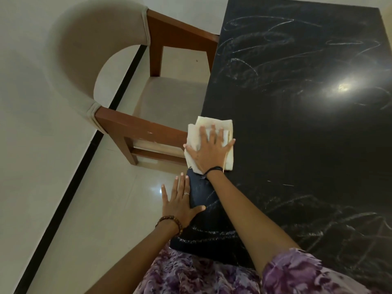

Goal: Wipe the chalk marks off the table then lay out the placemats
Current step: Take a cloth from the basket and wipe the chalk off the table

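The right hand (209,150) lies flat, fingers (213,132) straight and spread, pressing a folded cream cloth (196,139) onto the tabletop (297,145) at its left edge, beside a chair (148,98). The left hand (180,205) is also open, palm braced on the tabletop's edge nearer the person, holding nothing. The cloth looks soft, light and limp, so it likely bunches unless held down by a broad palm across its middle. The tabletop looks hard and glossy, so the cloth should slide easily. Chalk marks (275,49) remain far and near; no placemats are in view.
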